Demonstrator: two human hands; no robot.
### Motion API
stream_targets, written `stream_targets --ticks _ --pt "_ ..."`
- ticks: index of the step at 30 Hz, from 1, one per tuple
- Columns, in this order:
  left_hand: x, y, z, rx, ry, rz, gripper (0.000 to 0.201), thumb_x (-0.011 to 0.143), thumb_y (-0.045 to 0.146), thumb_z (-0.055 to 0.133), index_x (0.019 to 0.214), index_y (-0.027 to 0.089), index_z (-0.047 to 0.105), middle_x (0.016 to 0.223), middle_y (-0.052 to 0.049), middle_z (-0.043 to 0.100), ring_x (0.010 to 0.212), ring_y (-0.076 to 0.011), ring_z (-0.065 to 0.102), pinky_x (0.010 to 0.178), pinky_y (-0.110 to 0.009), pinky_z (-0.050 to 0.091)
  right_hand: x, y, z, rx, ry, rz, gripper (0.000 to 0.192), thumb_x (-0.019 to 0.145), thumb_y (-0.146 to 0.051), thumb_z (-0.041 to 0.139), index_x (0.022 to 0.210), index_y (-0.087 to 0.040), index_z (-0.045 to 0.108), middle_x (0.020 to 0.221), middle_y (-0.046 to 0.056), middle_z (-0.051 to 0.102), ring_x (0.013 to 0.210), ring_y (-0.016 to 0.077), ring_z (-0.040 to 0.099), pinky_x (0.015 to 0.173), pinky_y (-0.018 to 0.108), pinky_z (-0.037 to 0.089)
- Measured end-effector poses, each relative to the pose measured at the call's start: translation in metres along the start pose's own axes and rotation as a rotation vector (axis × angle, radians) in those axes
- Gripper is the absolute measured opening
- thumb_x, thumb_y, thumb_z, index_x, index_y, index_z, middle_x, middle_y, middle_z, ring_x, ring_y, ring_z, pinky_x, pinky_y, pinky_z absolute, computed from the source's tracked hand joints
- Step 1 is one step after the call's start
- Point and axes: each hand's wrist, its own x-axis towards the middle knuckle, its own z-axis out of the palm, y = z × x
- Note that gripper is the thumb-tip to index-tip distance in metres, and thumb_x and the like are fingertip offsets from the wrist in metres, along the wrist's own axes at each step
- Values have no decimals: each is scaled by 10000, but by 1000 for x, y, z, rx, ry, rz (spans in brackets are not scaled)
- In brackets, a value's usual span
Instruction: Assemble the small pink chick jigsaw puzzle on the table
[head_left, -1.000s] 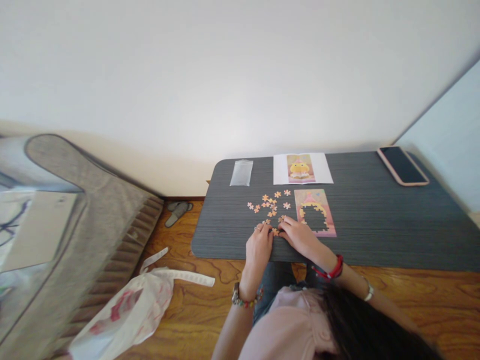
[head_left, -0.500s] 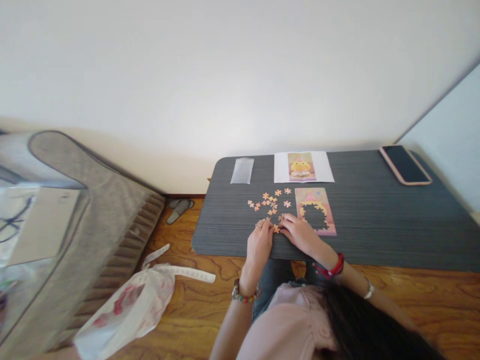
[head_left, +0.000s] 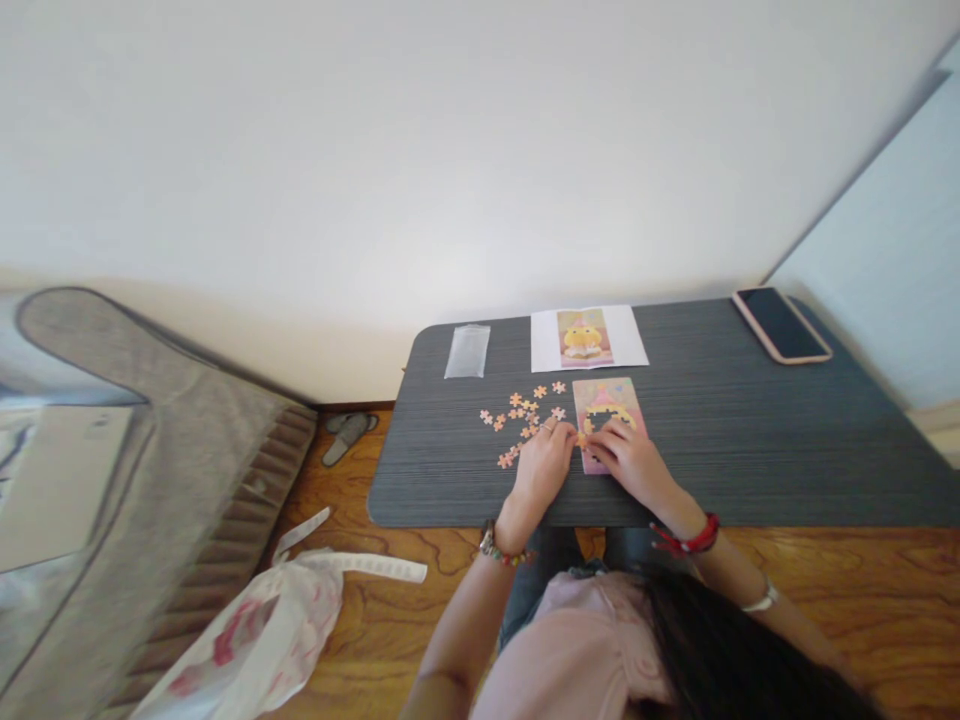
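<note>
A small orange-yellow puzzle piece [head_left: 582,440] shows between the fingertips of my two hands, over the left edge of a partly filled jigsaw puzzle [head_left: 592,388]. My left hand [head_left: 545,460] is closed with its fingertips on the piece. From the other side, my right hand [head_left: 636,465] pinches it while covering the puzzle's lower right part. The puzzle's pink and yellow border is assembled, and dark table shows through a gap in its middle. Several loose puzzle pieces [head_left: 516,400] are scattered left of the puzzle, some close to my left hand.
Behind the puzzle lies a white sheet with a printed picture [head_left: 626,335]. A clear plastic bag [head_left: 468,352] is at the table's [head_left: 750,440] back left, a phone [head_left: 781,325] at its back right. Slippers [head_left: 349,437] and a white plastic bag [head_left: 300,610] are on the floor beside a sofa [head_left: 165,450].
Both hands have moved right with the puzzle piece, from the loose pieces to the puzzle's left edge. My right hand now covers part of the puzzle. The view has shifted slightly.
</note>
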Motion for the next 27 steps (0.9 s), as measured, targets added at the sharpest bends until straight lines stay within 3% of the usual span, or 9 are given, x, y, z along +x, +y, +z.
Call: stream_targets --ticks 5,11,20,27 --pt "35 16 10 81 -94 149 185 926 217 357 977 177 530 996 -57 582 879 -139 582 735 -229 465 -5 30 -7 -47 58 79 250 895 -289 421 852 -203 652 903 73 590 842 183 581 735 295 474" --pt "65 25 23 146 -120 147 230 936 225 316 990 165 532 989 -80 590 881 -166 602 702 -249 469 -7 56 -15 -78 106 173 249 886 -288 426 901 -193 656 883 74 591 810 182 585 706 280 470" --pt "65 27 29 170 -153 42 213 929 229 344 997 162 535 999 -91 587 903 -166 602 719 -252 462 -6 59 -15 -61 102 188 246 884 -283 427 927 -197 654 893 68 596 805 175 582 694 269 459" --pt "65 26 30 204 -159 49 219 926 214 336 994 162 537 1003 -88 582 877 -172 609 691 -260 467 -1 55 -18 -113 36 165 256 891 -276 417 930 -190 654 900 71 584 822 176 579 691 256 451"
